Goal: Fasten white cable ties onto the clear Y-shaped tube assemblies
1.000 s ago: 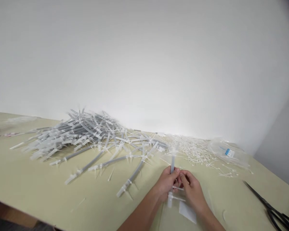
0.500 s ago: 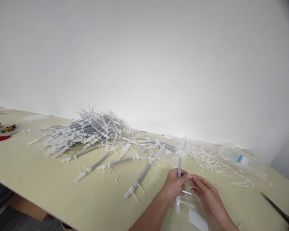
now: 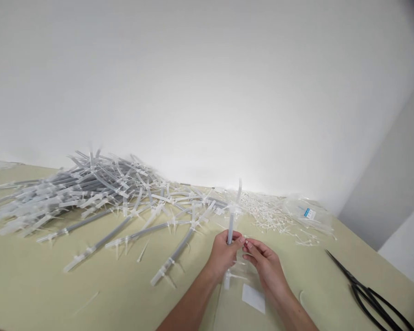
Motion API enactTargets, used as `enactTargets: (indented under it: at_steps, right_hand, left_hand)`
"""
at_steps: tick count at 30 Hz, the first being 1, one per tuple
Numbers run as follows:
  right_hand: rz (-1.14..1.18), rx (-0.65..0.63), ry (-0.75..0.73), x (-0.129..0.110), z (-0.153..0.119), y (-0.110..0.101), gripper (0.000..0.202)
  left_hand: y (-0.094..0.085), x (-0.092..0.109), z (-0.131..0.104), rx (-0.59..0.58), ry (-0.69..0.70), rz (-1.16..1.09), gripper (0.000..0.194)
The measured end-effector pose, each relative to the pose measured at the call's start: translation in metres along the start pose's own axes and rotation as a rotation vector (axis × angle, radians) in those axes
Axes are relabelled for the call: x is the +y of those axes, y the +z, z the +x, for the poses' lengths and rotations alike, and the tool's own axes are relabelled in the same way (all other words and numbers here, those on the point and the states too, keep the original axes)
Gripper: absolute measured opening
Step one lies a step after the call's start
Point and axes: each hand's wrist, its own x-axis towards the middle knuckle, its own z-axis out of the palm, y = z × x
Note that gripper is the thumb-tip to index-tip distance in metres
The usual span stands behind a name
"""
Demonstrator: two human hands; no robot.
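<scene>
My left hand (image 3: 224, 252) is wrapped round a grey translucent tube (image 3: 231, 223), which stands nearly upright. At its top, the tube joins clear branching pieces, and white cable-tie tails stick out near its lower end. My right hand (image 3: 264, 261) is closed in a pinch on a small white cable tie (image 3: 245, 240), right beside my left thumb. The fingers hide most of that tie. Left of my hands, a finished-looking tube piece (image 3: 179, 250) with ties round it lies on the table (image 3: 124, 299).
A large heap of similar tubes (image 3: 89, 184) fills the left. Many loose cable ties (image 3: 269, 214) lie behind my hands, with a clear plastic bag (image 3: 307, 216) beside them. Black scissors (image 3: 362, 289) lie at the right, and a white label (image 3: 253, 298) is below my hands.
The view has swung right, so the scissors now show fully and the other person's hand at the left is out of frame. My hands keep nearly the same hold on tube and tie.
</scene>
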Motion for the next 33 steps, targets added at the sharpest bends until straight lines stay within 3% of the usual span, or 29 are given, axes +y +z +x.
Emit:
enactTargets:
  at_steps: [7,15,33]
  right_hand:
    - [-0.005,-0.049,0.002,0.0,-0.004,0.001,0.033]
    - [0.052,-0.081,0.022,-0.001,-0.006,0.005,0.031]
    - [0.336,-0.118,0.221,-0.015,-0.007,0.004,0.021]
  left_hand:
    - [0.0,0.001,-0.001,-0.016,-0.029,-0.012,0.042]
    - [-0.004,0.005,-0.006,-0.114,-0.128,-0.11,0.041]
    - [-0.004,0.009,-0.007,-0.263,-0.028,-0.027,0.036]
